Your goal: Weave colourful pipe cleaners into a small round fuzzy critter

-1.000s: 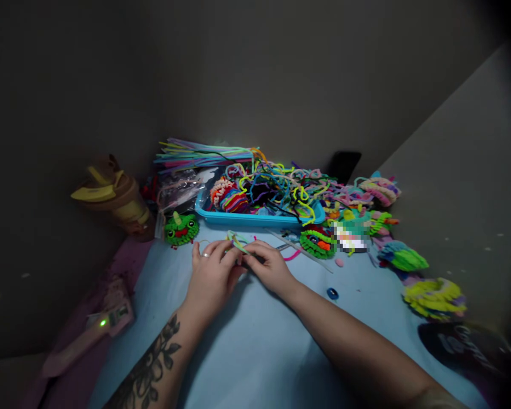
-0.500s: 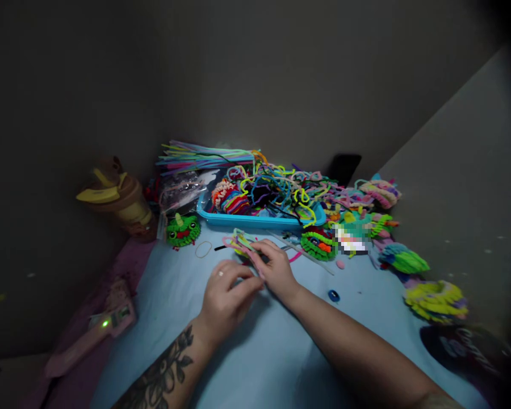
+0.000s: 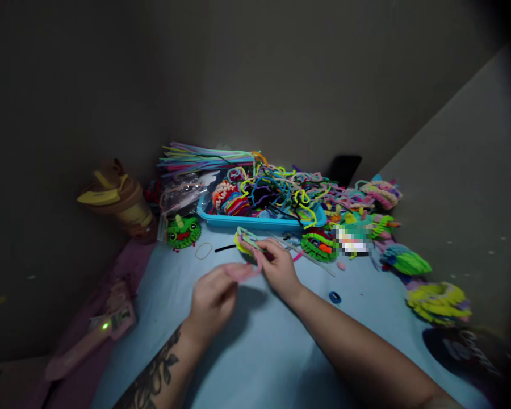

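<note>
Beneath grey walls (image 3: 255, 74), our blue cloth (image 3: 272, 346) lies beside purple fabric (image 3: 125, 264), a blue tray (image 3: 255, 221) of tangled strands (image 3: 276, 190) at the back. Over the cloth, our right hand (image 3: 281, 268) has fingers closed around a pastel bundle (image 3: 242, 241); our left hand (image 3: 213, 300), blurred, curls nearly closed, pinching a pink strand (image 3: 259, 262).

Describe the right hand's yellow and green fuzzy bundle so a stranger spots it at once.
Find the long blue plastic tray. Just in front, the bare right hand holds the yellow and green fuzzy bundle. Unlike the round green fuzzy figure farther left, it is gripped, with a pink fuzzy strand reaching to the left hand.
</note>
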The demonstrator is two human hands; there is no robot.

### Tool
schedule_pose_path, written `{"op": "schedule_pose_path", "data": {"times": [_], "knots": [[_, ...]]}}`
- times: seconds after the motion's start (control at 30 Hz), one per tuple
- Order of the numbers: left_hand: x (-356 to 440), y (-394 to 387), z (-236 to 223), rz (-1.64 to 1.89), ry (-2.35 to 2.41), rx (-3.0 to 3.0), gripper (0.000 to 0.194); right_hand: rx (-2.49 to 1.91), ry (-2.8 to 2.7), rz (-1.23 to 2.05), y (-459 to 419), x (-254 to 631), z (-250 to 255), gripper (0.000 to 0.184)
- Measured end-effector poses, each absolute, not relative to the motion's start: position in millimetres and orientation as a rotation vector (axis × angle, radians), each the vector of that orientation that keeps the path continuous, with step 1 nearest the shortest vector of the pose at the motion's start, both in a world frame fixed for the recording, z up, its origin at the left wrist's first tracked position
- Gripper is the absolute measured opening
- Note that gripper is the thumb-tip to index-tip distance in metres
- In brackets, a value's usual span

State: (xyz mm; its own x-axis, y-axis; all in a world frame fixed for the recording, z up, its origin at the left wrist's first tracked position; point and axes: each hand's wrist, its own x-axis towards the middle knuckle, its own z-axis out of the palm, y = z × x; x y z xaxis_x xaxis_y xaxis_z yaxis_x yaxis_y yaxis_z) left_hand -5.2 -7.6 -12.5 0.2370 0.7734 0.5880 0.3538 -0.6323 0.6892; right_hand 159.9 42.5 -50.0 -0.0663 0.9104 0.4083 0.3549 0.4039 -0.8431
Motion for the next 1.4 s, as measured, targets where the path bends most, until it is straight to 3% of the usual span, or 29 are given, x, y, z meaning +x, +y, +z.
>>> {"op": "schedule_pose_path", "data": {"times": [0.13, 0.47, 1.4], "knots": [[-9, 3, -14, 1.547, 1.574, 1.835, 0.010, -1.031, -1.709, 0.613, 39, 157, -48, 0.011], [-6, 12, -26, 1.393, 1.664, 1.657, 0.014, -0.834, -1.872, 0.468, 29, 152, -45, 0.011], [-10, 24, -32, 1.262, 1.310, 1.301, 0.005, -0.904, -1.845, 0.587, 37, 157, -54, 0.010]]}}
